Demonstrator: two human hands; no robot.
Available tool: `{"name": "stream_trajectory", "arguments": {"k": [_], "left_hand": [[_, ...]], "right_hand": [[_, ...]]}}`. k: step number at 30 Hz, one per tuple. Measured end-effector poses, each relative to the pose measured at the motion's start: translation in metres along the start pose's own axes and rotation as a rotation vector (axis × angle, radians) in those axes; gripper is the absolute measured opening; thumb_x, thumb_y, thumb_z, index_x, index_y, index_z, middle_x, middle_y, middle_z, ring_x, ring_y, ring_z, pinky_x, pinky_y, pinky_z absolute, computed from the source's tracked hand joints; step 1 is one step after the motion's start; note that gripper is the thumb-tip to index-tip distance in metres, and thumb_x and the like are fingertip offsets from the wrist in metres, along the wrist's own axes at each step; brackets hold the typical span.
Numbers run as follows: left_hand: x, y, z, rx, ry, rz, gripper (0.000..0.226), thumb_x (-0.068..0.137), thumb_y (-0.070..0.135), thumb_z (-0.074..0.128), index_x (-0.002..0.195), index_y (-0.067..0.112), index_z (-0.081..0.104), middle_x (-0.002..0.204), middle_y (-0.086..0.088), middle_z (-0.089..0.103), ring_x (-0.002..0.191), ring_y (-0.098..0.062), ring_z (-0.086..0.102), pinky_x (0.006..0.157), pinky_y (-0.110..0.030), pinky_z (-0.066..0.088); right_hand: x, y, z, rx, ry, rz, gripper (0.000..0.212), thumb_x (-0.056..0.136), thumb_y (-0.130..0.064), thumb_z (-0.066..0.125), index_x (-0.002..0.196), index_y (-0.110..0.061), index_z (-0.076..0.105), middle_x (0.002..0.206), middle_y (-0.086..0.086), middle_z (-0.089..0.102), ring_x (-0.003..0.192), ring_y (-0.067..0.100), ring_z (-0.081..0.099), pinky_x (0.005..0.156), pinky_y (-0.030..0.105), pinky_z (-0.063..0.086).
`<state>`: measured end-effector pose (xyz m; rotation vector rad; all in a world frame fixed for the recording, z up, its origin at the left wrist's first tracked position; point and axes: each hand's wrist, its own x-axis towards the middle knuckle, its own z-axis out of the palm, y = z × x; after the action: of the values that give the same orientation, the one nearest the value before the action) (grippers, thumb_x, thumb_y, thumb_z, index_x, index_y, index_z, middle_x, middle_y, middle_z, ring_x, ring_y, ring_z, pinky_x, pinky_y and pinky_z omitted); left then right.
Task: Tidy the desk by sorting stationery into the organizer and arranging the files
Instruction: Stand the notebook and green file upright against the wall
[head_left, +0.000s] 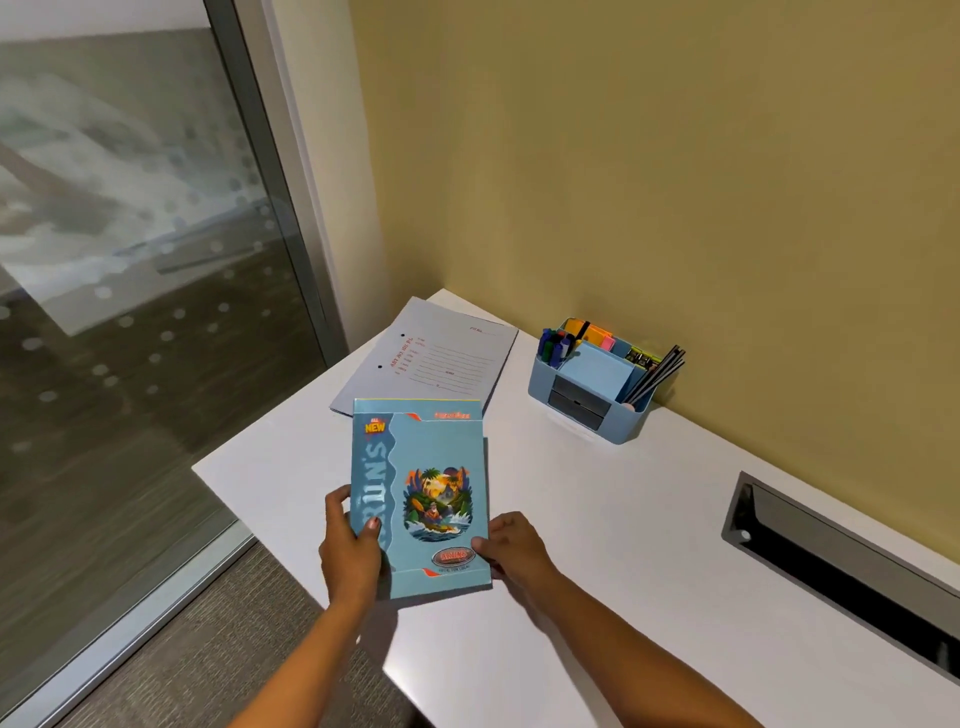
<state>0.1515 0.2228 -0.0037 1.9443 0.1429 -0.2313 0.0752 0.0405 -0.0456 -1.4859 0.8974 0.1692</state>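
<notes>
Hidden or unclear:
- The near edge of the grey file folder (431, 356) is covered by the notebook (421, 499). Its red print is too small for us to read.
- A darker grey layer shows along the notebook's right and lower edges. We cannot tell whether it is the back cover or a second item.
- We cannot tell whether the notebook touches the worktop (623, 519) or is held just above it.
- The fingers behind the notebook are out of sight, and both forearms are cut off by the bottom of the frame.
- The cable slot (841, 566) runs out of view at the right.
- The glass partition (130, 260) on the left shows only blurred reflections.

Notebook:
- It has a light blue cover with a yellow "NEW" badge at the top left and large pale lettering down the left side.
- A colourful picture of a figure on water sits in the middle, above a red oval label.
- It is near the worktop's front left corner, in front of the folder.

Grips:
- The left grip (350, 551) holds the notebook's left edge, with the thumb lying on the cover.
- The right grip (511, 545) pinches the lower right corner.

Organizer (613, 434):
- It is blue and stands by the wall, to the right of the folder and apart from it.
- It holds pens (553, 345), a blue note pad (597, 366) and dark pencils (657, 371) that lean to the right.
</notes>
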Motion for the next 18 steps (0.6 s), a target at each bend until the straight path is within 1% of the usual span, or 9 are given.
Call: {"name": "stream_trajectory", "arguments": {"k": [2,5,6,8,10,12,13,16,18], "left_hand": [[-0.003,0.008,0.009,-0.009,-0.065,0.047,0.036,0.094,0.008,0.051,0.114,0.036,0.038,0.105,-0.006,0.064,0.083,-0.028,0.067,0.068,-0.042,0.057],[-0.01,0.02,0.023,-0.036,-0.137,0.11,0.037,0.094,0.008,0.05,0.113,0.037,0.041,0.1,0.0,0.067,0.08,-0.022,0.07,0.064,-0.042,0.058],[-0.012,0.024,0.028,-0.036,-0.157,0.137,0.037,0.093,0.007,0.051,0.112,0.038,0.042,0.098,0.002,0.068,0.079,-0.02,0.07,0.062,-0.041,0.058],[-0.016,0.036,0.04,-0.036,-0.209,0.198,0.038,0.092,0.007,0.053,0.111,0.038,0.043,0.095,0.007,0.069,0.078,-0.016,0.07,0.058,-0.038,0.058],[-0.019,0.047,0.054,-0.041,-0.274,0.247,0.038,0.092,0.009,0.054,0.112,0.039,0.043,0.097,0.008,0.069,0.08,-0.014,0.07,0.059,-0.038,0.059],[-0.023,0.057,0.07,-0.043,-0.337,0.289,0.036,0.092,0.01,0.055,0.115,0.035,0.044,0.098,0.007,0.069,0.081,-0.014,0.071,0.059,-0.034,0.059],[-0.025,0.062,0.078,-0.046,-0.362,0.31,0.035,0.092,0.011,0.056,0.116,0.034,0.044,0.098,0.007,0.069,0.08,-0.014,0.071,0.057,-0.03,0.058],[-0.032,0.075,0.104,-0.071,-0.434,0.355,0.031,0.092,0.014,0.058,0.117,0.03,0.048,0.1,0.007,0.068,0.079,-0.01,0.071,0.054,-0.022,0.056],[-0.037,0.08,0.122,-0.088,-0.508,0.369,0.03,0.092,0.017,0.058,0.118,0.028,0.05,0.105,0.005,0.069,0.082,-0.011,0.071,0.059,-0.022,0.058]], "right_hand": [[-0.003,0.002,-0.008,0.059,0.018,-0.051,0.048,0.065,-0.033,0.081,0.095,-0.026,0.044,0.104,0.007,0.069,0.086,0.023,0.071,0.078,0.047,0.058],[-0.005,0.005,-0.023,0.16,0.056,-0.102,0.075,0.043,-0.057,0.083,0.103,-0.032,0.045,0.112,0.001,0.066,0.095,0.021,0.069,0.083,0.049,0.056],[-0.007,0.005,-0.029,0.205,0.058,-0.11,0.082,0.04,-0.059,0.084,0.107,-0.031,0.046,0.115,0.001,0.064,0.099,0.021,0.068,0.086,0.05,0.055],[-0.016,0.004,-0.042,0.293,0.046,-0.105,0.087,0.041,-0.056,0.085,0.114,-0.025,0.049,0.117,0.002,0.064,0.103,0.023,0.066,0.09,0.05,0.053],[-0.027,0.004,-0.058,0.353,0.03,-0.102,0.079,0.055,-0.048,0.085,0.119,-0.018,0.051,0.117,0.005,0.066,0.103,0.025,0.067,0.091,0.049,0.053],[-0.037,0.006,-0.074,0.378,0.056,-0.127,0.05,0.076,-0.031,0.078,0.117,-0.014,0.056,0.113,0.008,0.069,0.1,0.026,0.068,0.091,0.05,0.053],[-0.04,0.008,-0.083,0.383,0.087,-0.143,0.038,0.081,-0.024,0.073,0.114,-0.015,0.058,0.111,0.007,0.07,0.099,0.026,0.069,0.091,0.05,0.052],[-0.049,0.014,-0.108,0.38,0.274,-0.178,0.026,0.084,-0.021,0.07,0.108,-0.023,0.061,0.105,0.001,0.072,0.094,0.023,0.07,0.087,0.052,0.054],[-0.054,0.02,-0.122,0.421,0.404,-0.19,0.023,0.085,-0.017,0.069,0.104,-0.025,0.061,0.102,-0.001,0.072,0.09,0.021,0.071,0.082,0.049,0.057]]}}
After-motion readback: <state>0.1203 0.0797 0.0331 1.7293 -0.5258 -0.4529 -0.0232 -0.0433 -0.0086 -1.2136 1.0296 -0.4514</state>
